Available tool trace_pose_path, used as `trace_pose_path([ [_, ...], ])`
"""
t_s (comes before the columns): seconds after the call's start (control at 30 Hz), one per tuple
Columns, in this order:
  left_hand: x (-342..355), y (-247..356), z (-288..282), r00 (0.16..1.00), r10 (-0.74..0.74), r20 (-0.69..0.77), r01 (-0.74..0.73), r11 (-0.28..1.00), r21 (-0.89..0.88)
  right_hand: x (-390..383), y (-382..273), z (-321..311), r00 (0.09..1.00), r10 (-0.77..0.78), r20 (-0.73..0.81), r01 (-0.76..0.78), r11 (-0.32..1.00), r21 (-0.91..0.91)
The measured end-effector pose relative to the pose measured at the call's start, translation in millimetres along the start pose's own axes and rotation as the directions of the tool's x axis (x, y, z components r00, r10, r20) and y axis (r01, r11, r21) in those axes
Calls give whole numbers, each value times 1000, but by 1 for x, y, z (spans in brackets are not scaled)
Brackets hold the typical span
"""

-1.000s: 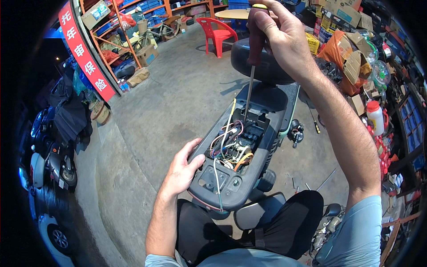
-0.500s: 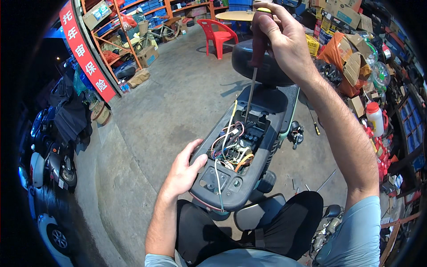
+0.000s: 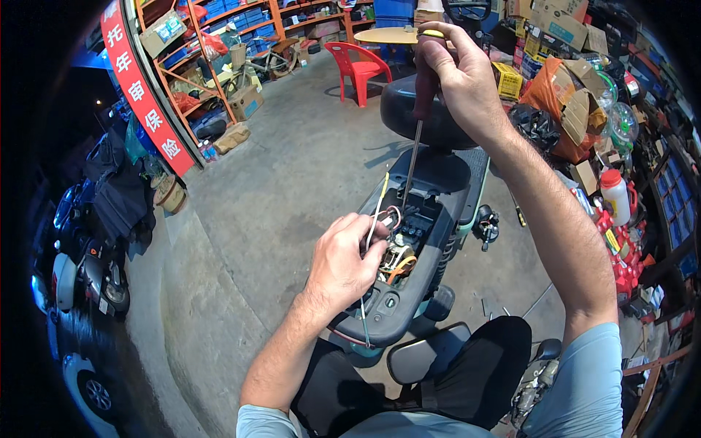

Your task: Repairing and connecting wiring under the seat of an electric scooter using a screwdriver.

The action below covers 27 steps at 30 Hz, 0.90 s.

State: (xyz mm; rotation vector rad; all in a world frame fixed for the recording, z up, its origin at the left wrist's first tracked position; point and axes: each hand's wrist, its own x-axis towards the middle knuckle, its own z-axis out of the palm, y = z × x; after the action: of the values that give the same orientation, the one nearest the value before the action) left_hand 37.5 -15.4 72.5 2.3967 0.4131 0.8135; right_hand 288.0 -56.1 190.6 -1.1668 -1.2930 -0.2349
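Observation:
My right hand [image 3: 467, 84] grips the dark red handle of a long screwdriver [image 3: 425, 91], held upright. Its thin metal shaft goes down into the open compartment of a dark scooter body [image 3: 383, 310]; the tip is hidden among the parts inside. My left hand [image 3: 337, 259] reaches over the compartment's left side, its thumb and fingers closed on the wires [image 3: 374, 232] there. The hand covers part of the wire bundle, so I cannot make out exactly which ones it holds. An orange cable [image 3: 401, 269] curves beside the left thumb. Beyond the compartment, the black seat [image 3: 412, 113] stands raised.
A red plastic chair [image 3: 359, 69] and a round table [image 3: 385, 35] stand at the back. Boxes, bags and a white bottle with a red cap [image 3: 615, 196] crowd the right side. Loose tools lie on the concrete floor [image 3: 241, 212]. Parked scooters [image 3: 91, 274] are at the left.
My left hand has moved from the scooter body's left edge up and right onto the wires. The right hand still holds the screwdriver in the compartment, with only a slight shift.

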Motion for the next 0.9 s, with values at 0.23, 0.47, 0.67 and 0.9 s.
trace_pose_path([
  [0.23,-9,-10,3,1000,-20,-1,20,998,-66,-2,0,-9,989,130,65,-138,980,145],
  [0.47,-13,-12,3,998,-56,-14,53,989,-141,1,11,-9,998,56,14,-57,993,102],
  [0.67,-12,-12,5,998,-64,-24,59,984,-169,2,-1,-13,981,118,152,-148,968,201],
  [0.9,-17,-10,-2,996,-85,-27,81,991,-111,9,23,5,998,43,40,-44,999,29],
])
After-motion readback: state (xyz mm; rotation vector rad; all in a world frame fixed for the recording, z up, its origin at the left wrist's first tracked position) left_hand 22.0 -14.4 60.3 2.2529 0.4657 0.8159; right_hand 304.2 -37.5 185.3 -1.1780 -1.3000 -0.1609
